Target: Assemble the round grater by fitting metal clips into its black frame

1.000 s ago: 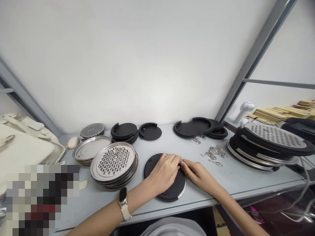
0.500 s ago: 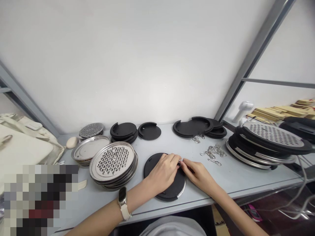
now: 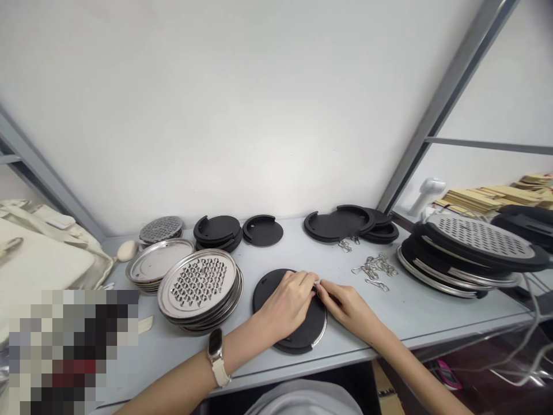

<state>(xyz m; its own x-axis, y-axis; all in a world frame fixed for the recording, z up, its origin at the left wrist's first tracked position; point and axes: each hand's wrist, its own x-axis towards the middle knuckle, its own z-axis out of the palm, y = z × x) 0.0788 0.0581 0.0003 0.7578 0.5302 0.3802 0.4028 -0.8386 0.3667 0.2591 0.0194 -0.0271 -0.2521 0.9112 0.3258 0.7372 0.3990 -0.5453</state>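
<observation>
A black round holder [image 3: 270, 294] lies flat on the desk in front of me, a metal rim showing along its lower right edge. My left hand [image 3: 291, 302] rests over it, fingers bent and gripping its upper right edge. At that same edge my right hand [image 3: 343, 302] has thumb and forefinger pinched together, touching the left fingertips. Something small and pale shows between the fingers, too little to name. Right of my hands lie loose metal wire clips [image 3: 375, 268]. On my left stands a stack of round metal graters [image 3: 201, 285].
Plain metal discs [image 3: 159, 262] are stacked farther left, near another grater [image 3: 161, 229]. Black holders [image 3: 218, 229] stand along the wall, with more black holders [image 3: 337, 223] at the back right. A tall stack of graters in holders [image 3: 479, 239] fills the right end. A cloth bag [image 3: 47, 248] lies left.
</observation>
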